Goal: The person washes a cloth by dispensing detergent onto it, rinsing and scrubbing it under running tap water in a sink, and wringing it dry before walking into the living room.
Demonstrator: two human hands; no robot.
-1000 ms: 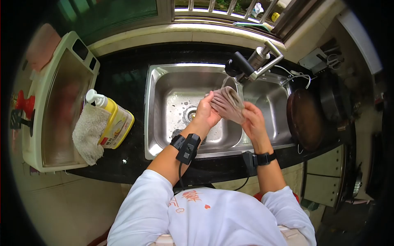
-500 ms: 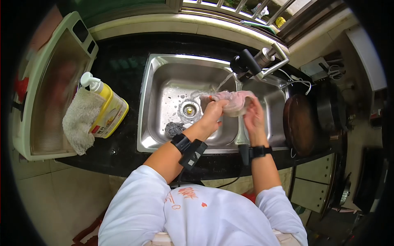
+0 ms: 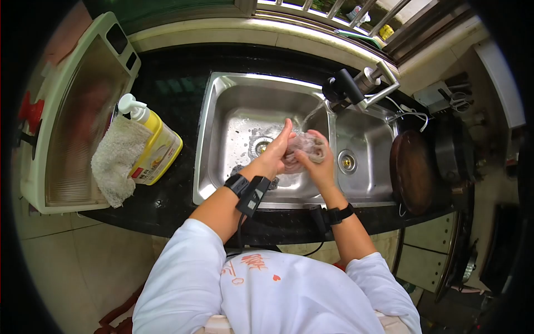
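A wet, pinkish cloth (image 3: 304, 149) is bunched between my hands above the left basin of the steel sink (image 3: 222, 111). My right hand (image 3: 321, 167) is closed around its right side, with the thumb across the front. On the other side my left hand (image 3: 274, 153) presses against the cloth, one digit pointing up and the other fingers partly hidden. A stream of water (image 3: 312, 114) runs from the black faucet (image 3: 342, 88) just beyond the cloth. Behind my left wrist, a grey scouring pad (image 3: 237, 169) lies partly covered on the basin floor.
A yellow pump bottle (image 3: 162, 153) with a whitish towel (image 3: 118, 158) draped on it stands left of the sink, beside a pale cabinet (image 3: 83, 128). Right of the sink lean a round brown board (image 3: 410, 170) and a dark pot (image 3: 451, 153).
The cloth went from stretched out between my hands to bunched up, and sits slightly lower and further left. My right hand moved left and closed around it. The view shifted slightly.
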